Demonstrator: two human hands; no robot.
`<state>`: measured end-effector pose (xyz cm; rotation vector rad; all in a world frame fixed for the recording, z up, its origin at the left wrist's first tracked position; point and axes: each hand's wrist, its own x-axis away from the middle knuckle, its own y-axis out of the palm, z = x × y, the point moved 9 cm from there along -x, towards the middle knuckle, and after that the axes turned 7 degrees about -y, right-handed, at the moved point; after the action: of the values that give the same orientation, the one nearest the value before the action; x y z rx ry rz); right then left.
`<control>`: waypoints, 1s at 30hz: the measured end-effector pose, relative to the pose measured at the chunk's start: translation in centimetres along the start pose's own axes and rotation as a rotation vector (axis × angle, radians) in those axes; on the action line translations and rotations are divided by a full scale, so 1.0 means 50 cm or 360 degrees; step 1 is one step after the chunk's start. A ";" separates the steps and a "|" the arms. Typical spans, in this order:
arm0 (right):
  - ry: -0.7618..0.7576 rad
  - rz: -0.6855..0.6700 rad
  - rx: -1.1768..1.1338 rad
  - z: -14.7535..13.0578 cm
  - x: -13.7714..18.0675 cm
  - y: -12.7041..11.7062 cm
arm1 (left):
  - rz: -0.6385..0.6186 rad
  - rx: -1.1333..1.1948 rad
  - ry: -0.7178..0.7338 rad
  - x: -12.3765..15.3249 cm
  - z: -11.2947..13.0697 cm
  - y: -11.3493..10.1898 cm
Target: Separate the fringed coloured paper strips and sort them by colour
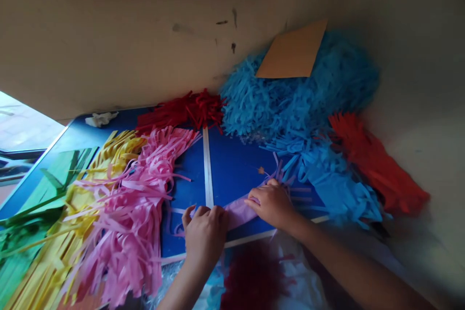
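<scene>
A lilac fringed strip [240, 212], thin like tissue or crepe paper, lies stretched across the blue table between my hands. My left hand [206, 232] is closed over its left end, with fingers curled down onto it. Toward the right end, my right hand [273, 203] grips the strip with thumb and fingers together. Loose lilac fringes stick out past both hands. Just left of my left hand lies a heap of pink fringed strips [136, 203]. Light-blue fringed strips [327, 174] are close to the right of my right hand.
Yellow [78, 198] and green fringes [36, 232] cover the table's left side. Red fringes [181, 110] and a big light-blue pile [261, 101] topped by a brown card [294, 51] lie along the wall. An orange-red bundle [381, 167] is at right. Dark red fringe [254, 276] hangs below the table edge.
</scene>
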<state>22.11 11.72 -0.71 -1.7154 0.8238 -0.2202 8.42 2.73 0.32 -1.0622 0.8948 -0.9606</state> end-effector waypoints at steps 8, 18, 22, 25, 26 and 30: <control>0.0045 -0.0023 -0.0008 0.005 -0.001 0.007 | 0.0024 -0.0063 0.0014 -0.006 0.001 -0.002; 0.0159 -0.0098 0.0036 0.018 -0.008 0.014 | -0.0005 -0.0111 -0.0014 -0.006 0.003 -0.001; 0.0146 -0.0106 0.0061 0.009 -0.007 0.016 | 0.0157 -0.0030 0.0240 -0.004 0.027 -0.028; 0.0150 -0.0079 0.0087 0.019 -0.005 0.009 | -0.0031 -0.0018 0.0648 0.009 0.053 -0.011; 0.0154 -0.0062 0.0094 0.028 -0.005 0.002 | -0.0134 -0.0040 0.0730 0.014 0.055 -0.001; 0.0160 0.0181 0.0165 0.060 -0.001 -0.079 | -0.0345 -0.0079 0.0784 0.025 0.049 0.006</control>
<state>25.31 14.42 1.93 -1.5657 0.9643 -0.2689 11.16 2.32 0.50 -0.9931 1.2246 -1.4249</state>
